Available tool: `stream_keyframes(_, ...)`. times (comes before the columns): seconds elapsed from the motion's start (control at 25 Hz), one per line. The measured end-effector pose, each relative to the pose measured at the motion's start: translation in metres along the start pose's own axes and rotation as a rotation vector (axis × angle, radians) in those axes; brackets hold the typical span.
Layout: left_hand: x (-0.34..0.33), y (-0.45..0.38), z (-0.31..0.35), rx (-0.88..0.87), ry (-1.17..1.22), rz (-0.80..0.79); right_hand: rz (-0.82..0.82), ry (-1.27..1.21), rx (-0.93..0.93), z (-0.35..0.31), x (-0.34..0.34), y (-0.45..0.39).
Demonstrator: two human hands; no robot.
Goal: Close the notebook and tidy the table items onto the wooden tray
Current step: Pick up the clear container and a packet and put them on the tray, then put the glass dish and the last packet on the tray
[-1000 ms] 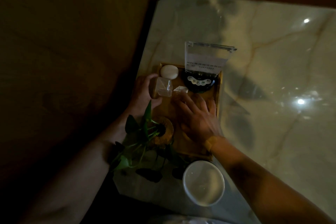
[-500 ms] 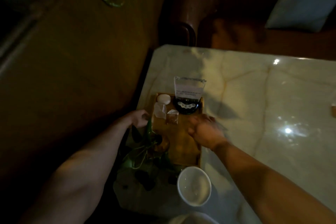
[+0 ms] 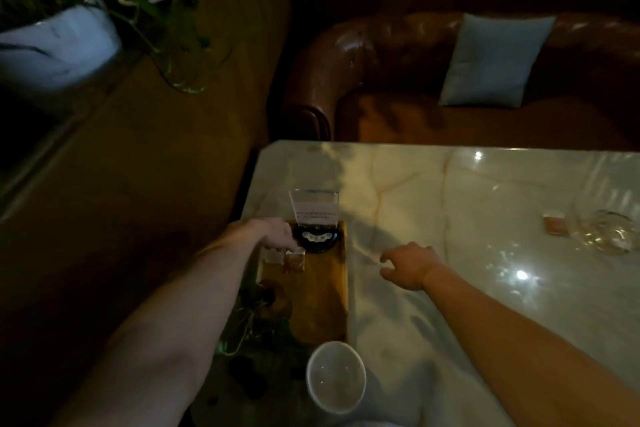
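The wooden tray [image 3: 327, 291] lies along the left edge of the marble table [image 3: 433, 204]. On its far end stand a black round holder [image 3: 317, 239] and a clear sign stand [image 3: 314, 210]. Two small clear boxes [image 3: 294, 262] sit just nearer. My left hand [image 3: 268, 232] rests over the tray's far left corner, beside the holder; its fingers are hidden, so its grip is unclear. My right hand [image 3: 407, 265] hovers over bare table to the right of the tray, fingers loosely curled, holding nothing. No notebook is in view.
A small leafy plant [image 3: 263, 308] sits at the tray's near left. A white bowl [image 3: 336, 376] stands near the front edge. Far right lie a small brown packet [image 3: 555, 227] and a glass ashtray [image 3: 604, 236]. A leather sofa with a cushion [image 3: 495, 61] is behind.
The camera has tilted up, showing the sofa and more table. My right hand left the tray and moved right over the table. My left hand shifted to the tray's far corner.
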State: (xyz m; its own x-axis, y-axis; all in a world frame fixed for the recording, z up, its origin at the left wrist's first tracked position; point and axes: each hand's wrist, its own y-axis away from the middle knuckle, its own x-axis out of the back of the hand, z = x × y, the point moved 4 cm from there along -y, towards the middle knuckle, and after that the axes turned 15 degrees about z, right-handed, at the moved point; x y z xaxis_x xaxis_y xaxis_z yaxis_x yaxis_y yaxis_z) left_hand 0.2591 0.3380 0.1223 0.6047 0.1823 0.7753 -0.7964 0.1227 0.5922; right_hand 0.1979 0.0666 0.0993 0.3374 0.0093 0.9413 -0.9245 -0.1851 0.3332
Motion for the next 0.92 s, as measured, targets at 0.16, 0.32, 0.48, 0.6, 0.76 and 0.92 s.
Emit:
stream_keyframes(0.16,-0.019,0.004,0.082,-0.171,-0.096,0.034,0.036,-0.018,-0.053,0.051,0.005,0.026)
stream_keyframes(0.32,-0.054,0.008,0.154,-0.266,-0.114,0.108,0.059,-0.018,-0.117,0.113,0.005,0.063)
stream_keyframes(0.48,-0.095,0.010,0.219,-0.267,-0.168,0.190,0.075,-0.040,-0.170,0.184,-0.005,0.104)
stream_keyframes(0.6,-0.125,0.013,0.265,-0.277,-0.199,0.238,0.065,-0.029,-0.194,0.234,-0.019,0.132)
stream_keyframes(0.76,-0.151,0.021,0.321,-0.284,-0.210,0.350,0.148,-0.027,-0.190,0.286,-0.028,0.159)
stream_keyframes(0.92,-0.168,0.033,0.362,-0.316,-0.181,0.492,0.332,-0.058,-0.169,0.313,-0.037,0.178)
